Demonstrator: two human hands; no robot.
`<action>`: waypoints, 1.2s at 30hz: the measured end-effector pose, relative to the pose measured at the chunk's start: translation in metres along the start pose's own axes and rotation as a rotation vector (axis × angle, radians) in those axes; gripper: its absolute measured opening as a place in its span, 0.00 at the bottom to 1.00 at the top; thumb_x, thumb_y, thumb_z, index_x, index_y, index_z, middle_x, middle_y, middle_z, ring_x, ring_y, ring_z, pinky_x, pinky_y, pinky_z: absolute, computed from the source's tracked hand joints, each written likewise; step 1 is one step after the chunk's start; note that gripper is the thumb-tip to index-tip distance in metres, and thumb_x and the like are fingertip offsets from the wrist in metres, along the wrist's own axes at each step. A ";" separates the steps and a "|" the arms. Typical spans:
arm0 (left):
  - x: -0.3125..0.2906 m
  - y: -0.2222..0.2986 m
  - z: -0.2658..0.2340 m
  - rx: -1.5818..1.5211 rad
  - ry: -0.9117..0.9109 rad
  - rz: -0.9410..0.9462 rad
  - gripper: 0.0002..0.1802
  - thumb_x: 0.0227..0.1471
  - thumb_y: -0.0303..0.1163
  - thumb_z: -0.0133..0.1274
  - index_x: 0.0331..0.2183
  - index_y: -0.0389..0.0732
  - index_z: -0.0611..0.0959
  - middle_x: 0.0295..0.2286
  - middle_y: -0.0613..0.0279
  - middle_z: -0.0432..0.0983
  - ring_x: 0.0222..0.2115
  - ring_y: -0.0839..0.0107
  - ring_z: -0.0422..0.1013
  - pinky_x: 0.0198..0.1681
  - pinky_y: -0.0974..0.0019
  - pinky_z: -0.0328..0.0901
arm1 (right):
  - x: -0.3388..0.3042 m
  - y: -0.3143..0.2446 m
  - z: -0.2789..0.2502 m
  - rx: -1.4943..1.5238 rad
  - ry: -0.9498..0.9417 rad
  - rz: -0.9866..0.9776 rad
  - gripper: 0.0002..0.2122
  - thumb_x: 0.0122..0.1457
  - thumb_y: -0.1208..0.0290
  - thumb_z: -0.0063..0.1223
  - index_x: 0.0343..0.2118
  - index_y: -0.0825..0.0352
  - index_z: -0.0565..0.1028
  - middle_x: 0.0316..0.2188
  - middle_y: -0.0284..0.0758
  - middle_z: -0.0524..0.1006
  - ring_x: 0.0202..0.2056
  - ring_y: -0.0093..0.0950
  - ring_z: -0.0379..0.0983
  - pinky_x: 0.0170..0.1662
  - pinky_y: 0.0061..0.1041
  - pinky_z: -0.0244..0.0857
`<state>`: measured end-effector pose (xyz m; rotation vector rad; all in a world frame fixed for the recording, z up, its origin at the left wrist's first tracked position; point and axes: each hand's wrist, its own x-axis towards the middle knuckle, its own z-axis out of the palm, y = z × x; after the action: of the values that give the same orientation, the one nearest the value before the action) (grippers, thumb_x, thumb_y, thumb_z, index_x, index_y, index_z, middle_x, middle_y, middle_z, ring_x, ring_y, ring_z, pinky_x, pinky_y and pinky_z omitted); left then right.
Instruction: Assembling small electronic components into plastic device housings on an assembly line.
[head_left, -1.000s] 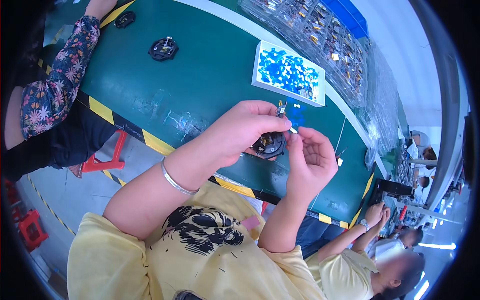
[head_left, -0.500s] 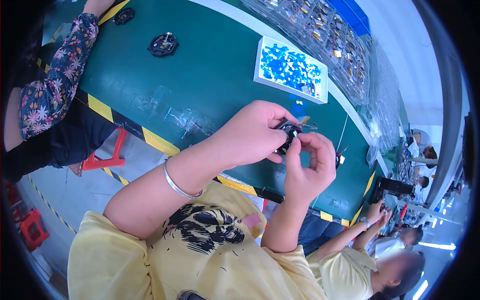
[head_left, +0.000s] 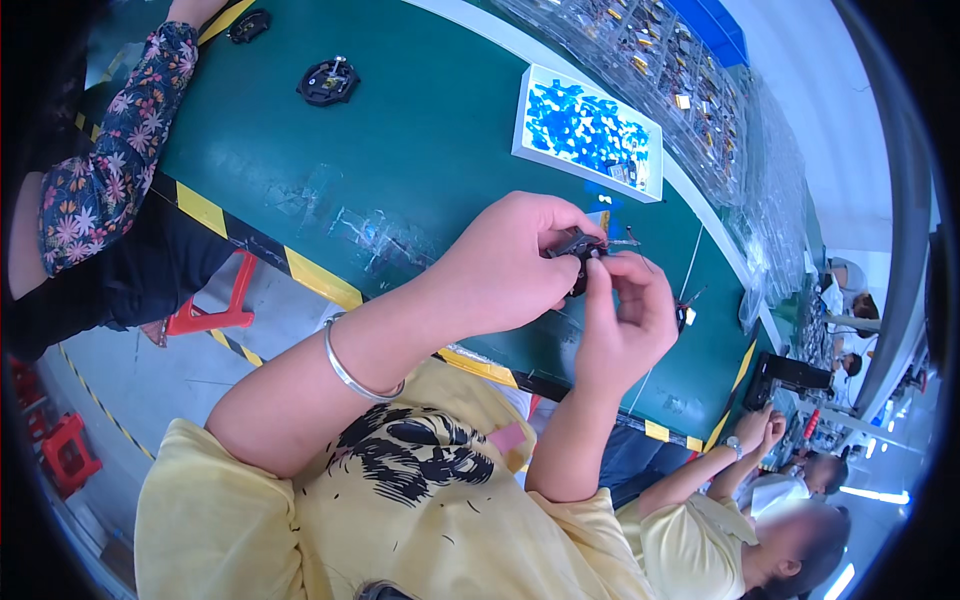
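My left hand (head_left: 522, 252) grips a small black plastic housing (head_left: 577, 248) above the table, thumb and fingers around its edges. My right hand (head_left: 630, 312) meets it from the right. Its thumb and forefinger are pinched together at the housing's face, at a tiny pale spot; what they hold there is mostly hidden by the fingertips. Thin wires (head_left: 626, 238) show just past the housing. Both hands cover much of the housing, so its inside cannot be made out.
A white tray (head_left: 518, 133) of blue pieces stands beyond my hands, with a divided clear tray (head_left: 655, 60) of small parts behind. Black housings (head_left: 328, 82) lie at the far left. Another dark wired part (head_left: 683, 316) lies right of my hand. Co-workers sit on both sides.
The housing has tilted in my left hand, so less of its face shows. My right thumb and forefinger have moved slightly up with it.
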<state>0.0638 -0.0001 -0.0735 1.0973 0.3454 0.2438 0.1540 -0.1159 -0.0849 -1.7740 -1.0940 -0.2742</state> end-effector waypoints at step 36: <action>0.005 -0.024 0.034 0.257 0.213 0.368 0.18 0.47 0.12 0.45 0.38 0.38 0.81 0.30 0.62 0.65 0.25 0.77 0.66 0.29 0.76 0.63 | -0.015 0.003 0.000 0.927 0.075 0.630 0.11 0.59 0.73 0.46 0.43 0.71 0.70 0.35 0.33 0.73 0.37 0.20 0.68 0.39 0.19 0.61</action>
<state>0.0820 -0.0371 -0.0820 1.3906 0.3694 0.6610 0.1483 -0.1246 -0.0959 -1.1461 -0.4207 0.4840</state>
